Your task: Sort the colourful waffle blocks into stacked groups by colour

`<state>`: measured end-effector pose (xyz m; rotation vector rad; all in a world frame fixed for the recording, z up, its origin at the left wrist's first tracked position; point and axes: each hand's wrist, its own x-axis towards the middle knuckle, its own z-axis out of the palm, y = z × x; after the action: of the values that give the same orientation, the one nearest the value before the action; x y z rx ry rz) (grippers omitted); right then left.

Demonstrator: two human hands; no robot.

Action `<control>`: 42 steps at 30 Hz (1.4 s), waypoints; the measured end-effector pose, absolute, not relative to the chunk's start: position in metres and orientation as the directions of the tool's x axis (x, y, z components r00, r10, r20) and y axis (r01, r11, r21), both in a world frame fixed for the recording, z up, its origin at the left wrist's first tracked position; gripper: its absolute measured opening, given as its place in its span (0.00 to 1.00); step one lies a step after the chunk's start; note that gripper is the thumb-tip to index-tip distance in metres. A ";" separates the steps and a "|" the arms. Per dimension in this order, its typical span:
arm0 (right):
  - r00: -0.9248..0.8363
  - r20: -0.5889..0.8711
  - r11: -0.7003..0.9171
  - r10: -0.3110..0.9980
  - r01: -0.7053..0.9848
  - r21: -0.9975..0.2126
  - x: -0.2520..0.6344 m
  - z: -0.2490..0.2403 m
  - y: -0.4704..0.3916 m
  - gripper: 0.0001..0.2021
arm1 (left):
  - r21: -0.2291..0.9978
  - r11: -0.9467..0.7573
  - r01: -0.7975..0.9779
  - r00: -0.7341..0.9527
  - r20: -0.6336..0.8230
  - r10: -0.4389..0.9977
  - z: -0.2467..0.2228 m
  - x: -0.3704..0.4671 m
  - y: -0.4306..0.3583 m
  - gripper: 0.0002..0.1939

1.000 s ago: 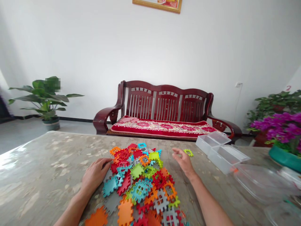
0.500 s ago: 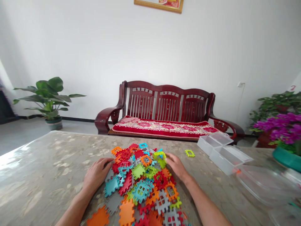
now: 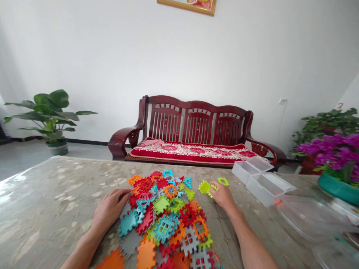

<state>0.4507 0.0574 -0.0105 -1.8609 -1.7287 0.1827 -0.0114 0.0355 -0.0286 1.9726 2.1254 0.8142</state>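
Pressure should be light where your right hand (image 3: 223, 196) grips the lime pieces (image 3: 204, 186), pinching near their edges so the teeth don't snag or bend. They lie at its fingertips, between the colourful pile (image 3: 161, 204) and the lone lime frame (image 3: 220, 180) on the worktop (image 3: 56, 201); your left hand (image 3: 110, 207) rests loosely open by the pile's left side.

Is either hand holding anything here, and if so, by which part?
The right hand has lime-green interlocking tiles, apparently more than one, pinched at the toothed edge nearest it. No piece shows in the left hand's grip.
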 end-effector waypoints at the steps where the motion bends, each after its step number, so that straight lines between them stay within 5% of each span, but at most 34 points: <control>1: 0.143 0.286 0.016 0.947 0.873 -0.487 0.452 -0.010 0.058 0.16 | 0.462 0.001 0.887 -0.135 0.258 0.957 -0.029 -0.012 0.036 0.20; 10: 0.143 0.163 -0.036 0.976 0.847 -0.530 0.463 -0.012 0.056 0.11 | 0.463 -0.001 0.886 -0.127 0.245 0.961 -0.030 -0.012 0.036 0.21; 22: 0.176 0.138 -0.138 0.975 0.958 -0.252 0.440 0.007 0.045 0.11 | 0.454 -0.004 0.891 -0.119 0.243 0.963 -0.025 -0.010 0.034 0.21; 35: 0.045 0.581 -0.028 0.813 0.999 -0.038 0.440 0.004 0.042 0.09 | 0.443 0.001 0.896 -0.126 0.253 0.959 -0.025 -0.011 0.034 0.21; 39: -0.079 0.505 0.134 0.859 0.988 -0.074 0.433 -0.001 0.041 0.10 | 0.446 -0.006 0.895 -0.123 0.259 0.958 -0.024 -0.010 0.033 0.21; 42: -0.076 0.349 0.174 0.934 0.950 -0.260 0.426 -0.006 0.043 0.11 | 0.445 -0.008 0.895 -0.123 0.263 0.957 -0.024 -0.009 0.033 0.20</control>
<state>0.4260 0.0429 -0.0061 -1.7747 -2.0252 -0.0490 -0.0095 0.0327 -0.0239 1.9985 2.1265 0.7937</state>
